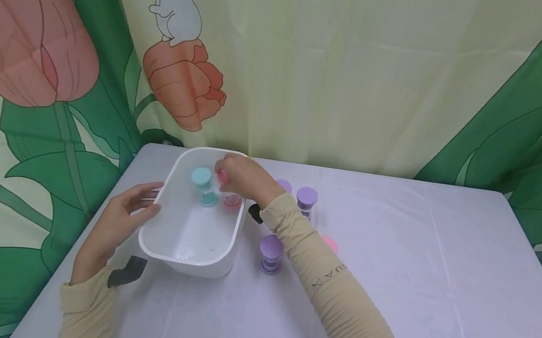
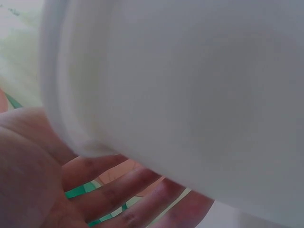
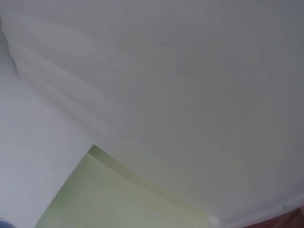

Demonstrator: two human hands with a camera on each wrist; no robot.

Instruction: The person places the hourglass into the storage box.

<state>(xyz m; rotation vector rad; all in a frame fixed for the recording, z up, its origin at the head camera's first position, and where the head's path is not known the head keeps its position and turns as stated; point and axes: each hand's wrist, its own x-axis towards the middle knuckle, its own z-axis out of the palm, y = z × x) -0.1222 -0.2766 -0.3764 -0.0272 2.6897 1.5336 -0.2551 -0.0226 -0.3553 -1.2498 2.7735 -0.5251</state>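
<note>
In the head view a white plastic bin [image 1: 185,238] stands at the table's far left part. My left hand [image 1: 122,216] is at its left side, fingertips right at the rim; the left wrist view shows relaxed fingers [image 2: 118,194] beside the bin's wall [image 2: 190,95]. Over the bin's far right part, my right hand [image 1: 248,180] pinches a pink sand timer [image 1: 231,201] by its upper end; the hand hides its middle. A teal sand timer [image 1: 203,178] is inside the bin, left of the pink one. The right wrist view shows mostly the bin's outer wall [image 3: 166,95].
Right of the bin, a purple sand timer [image 1: 271,252] stands on the white-covered table [image 1: 443,291]. Another purple timer [image 1: 307,196] is beyond the right forearm, with a purple cap [image 1: 284,185] beside it. A pink cap [image 1: 330,243] shows partly behind the sleeve. A printed curtain [image 1: 344,74] hangs behind.
</note>
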